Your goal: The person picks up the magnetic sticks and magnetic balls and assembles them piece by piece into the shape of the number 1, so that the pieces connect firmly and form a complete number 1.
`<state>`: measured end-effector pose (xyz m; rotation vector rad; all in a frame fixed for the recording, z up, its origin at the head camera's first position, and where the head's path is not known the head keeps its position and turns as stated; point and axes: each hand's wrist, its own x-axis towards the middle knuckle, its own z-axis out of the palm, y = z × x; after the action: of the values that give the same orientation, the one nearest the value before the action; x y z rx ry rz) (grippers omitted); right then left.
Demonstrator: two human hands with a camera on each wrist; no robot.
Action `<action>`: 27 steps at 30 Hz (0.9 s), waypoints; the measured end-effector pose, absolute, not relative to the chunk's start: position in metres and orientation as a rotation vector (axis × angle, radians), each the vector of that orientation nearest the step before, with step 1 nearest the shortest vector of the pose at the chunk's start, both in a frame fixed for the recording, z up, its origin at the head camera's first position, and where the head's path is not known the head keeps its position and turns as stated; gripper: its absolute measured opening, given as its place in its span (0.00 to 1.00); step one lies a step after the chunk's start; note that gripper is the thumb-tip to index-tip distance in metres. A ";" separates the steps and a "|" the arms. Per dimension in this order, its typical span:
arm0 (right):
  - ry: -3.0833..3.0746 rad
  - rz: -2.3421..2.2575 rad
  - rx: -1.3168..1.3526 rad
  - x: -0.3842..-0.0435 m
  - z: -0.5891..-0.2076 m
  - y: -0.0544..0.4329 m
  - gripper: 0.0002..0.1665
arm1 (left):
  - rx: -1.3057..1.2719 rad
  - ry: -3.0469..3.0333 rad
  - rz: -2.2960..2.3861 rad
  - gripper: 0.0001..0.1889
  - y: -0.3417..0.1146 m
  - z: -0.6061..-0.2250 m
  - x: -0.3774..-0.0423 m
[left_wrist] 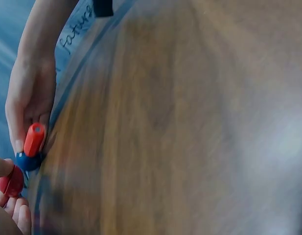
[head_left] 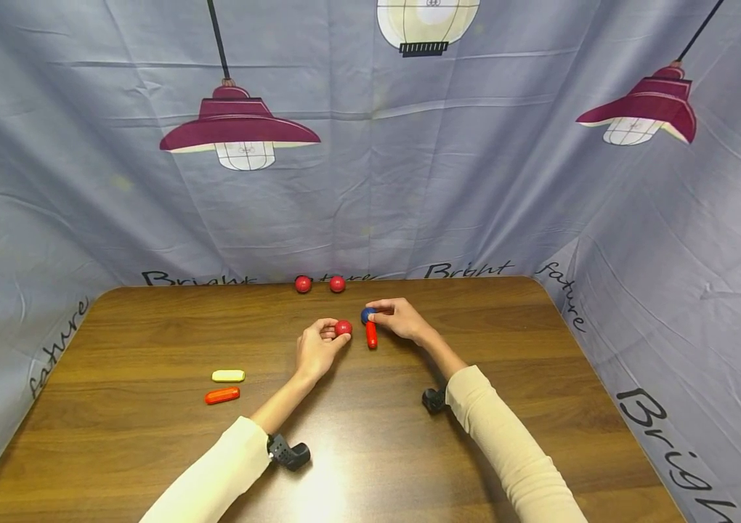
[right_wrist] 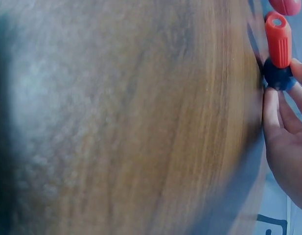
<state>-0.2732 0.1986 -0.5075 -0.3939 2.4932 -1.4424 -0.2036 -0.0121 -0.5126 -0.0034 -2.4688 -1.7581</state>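
My left hand (head_left: 315,350) pinches a red ball (head_left: 343,327) between thumb and fingers over the middle of the table. Just to the right, my right hand (head_left: 403,319) grips a dark blue ball (head_left: 367,314). A red ribbed stick (head_left: 372,337) joins this ball and points toward the table's front. In the right wrist view the stick (right_wrist: 279,43) shows a small hole in its free end, with the blue ball (right_wrist: 278,76) at its other end. The red ball (left_wrist: 10,182) appears apart from the blue one in the left wrist view.
Two more red balls (head_left: 303,284) (head_left: 337,284) lie by the table's back edge. On the left of the wooden table (head_left: 148,334) a yellow stick (head_left: 228,376) lies behind an orange-red stick (head_left: 222,395). A printed grey curtain (head_left: 370,181) hangs behind the table.
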 end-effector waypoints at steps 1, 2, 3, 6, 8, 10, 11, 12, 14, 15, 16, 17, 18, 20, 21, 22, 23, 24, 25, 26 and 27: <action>2.503 -1.435 -0.402 -0.273 -0.508 0.199 0.21 | -0.018 -2.471 -1.762 0.17 -0.011 -0.513 -0.202; 2.510 -1.430 -0.410 -0.273 -0.508 0.199 0.21 | -0.031 -2.474 -1.769 0.17 -0.009 -0.513 -0.200; 2.518 -1.424 -0.417 -0.273 -0.508 0.199 0.21 | -0.042 -2.479 -1.774 0.17 -0.008 -0.512 -0.198; 2.528 -1.418 -0.438 -0.273 -0.508 0.199 0.20 | -0.081 -2.492 -1.781 0.17 -0.004 -0.514 -0.193; 2.529 -1.420 -0.448 -0.273 -0.508 0.199 0.20 | -0.102 -2.496 -1.795 0.16 -0.002 -0.514 -0.189; 2.535 -1.419 -0.460 -0.274 -0.509 0.199 0.20 | -0.140 -2.494 -1.789 0.16 0.000 -0.515 -0.185; 2.540 -1.416 -0.465 -0.275 -0.509 0.199 0.20 | -0.156 -2.495 -1.786 0.16 0.001 -0.515 -0.184; 2.547 -1.413 -0.472 -0.275 -0.510 0.199 0.20 | -0.180 -2.494 -1.784 0.16 0.001 -0.516 -0.182; 2.555 -1.407 -0.476 -0.276 -0.511 0.200 0.20 | -0.202 -2.498 -1.782 0.16 0.003 -0.517 -0.180; 2.557 -1.406 -0.479 -0.277 -0.511 0.200 0.19 | -0.214 -2.502 -1.779 0.16 0.004 -0.518 -0.179; 2.560 -1.406 -0.479 -0.277 -0.512 0.200 0.19 | -0.217 -2.510 -1.775 0.16 0.004 -0.519 -0.178; 2.559 -1.409 -0.477 -0.277 -0.512 0.200 0.19 | -0.224 -2.517 -1.773 0.16 0.005 -0.519 -0.178; 2.557 -1.412 -0.473 -0.277 -0.512 0.200 0.20 | -0.230 -2.524 -1.770 0.16 0.006 -0.520 -0.177; 2.549 -1.424 -0.463 -0.278 -0.512 0.201 0.20 | -0.228 -2.538 -1.757 0.15 0.007 -0.521 -0.177; 2.544 -1.431 -0.462 -0.278 -0.513 0.201 0.20 | -0.235 -2.541 -1.747 0.15 0.008 -0.522 -0.177; 2.539 -1.439 -0.462 -0.278 -0.513 0.201 0.20 | -0.239 -2.547 -1.741 0.15 0.009 -0.522 -0.177; 2.537 -1.446 -0.464 -0.278 -0.513 0.201 0.20 | -0.249 -2.550 -1.738 0.16 0.009 -0.522 -0.177; 2.533 -1.452 -0.467 -0.278 -0.513 0.201 0.20 | -0.250 -2.557 -1.735 0.16 0.010 -0.522 -0.177; 2.530 -1.458 -0.472 -0.278 -0.513 0.202 0.20 | -0.256 -2.557 -1.733 0.16 0.011 -0.521 -0.177; 2.527 -1.464 -0.478 -0.278 -0.513 0.202 0.20 | -0.259 -2.561 -1.733 0.16 0.012 -0.521 -0.177; 2.526 -1.468 -0.484 -0.278 -0.513 0.202 0.20 | -0.269 -2.560 -1.732 0.16 0.013 -0.521 -0.177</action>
<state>-0.2776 0.2021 -0.5129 -0.4841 2.5256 -1.4678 -0.1770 0.0131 -0.5210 -0.2687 -2.5605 -1.7316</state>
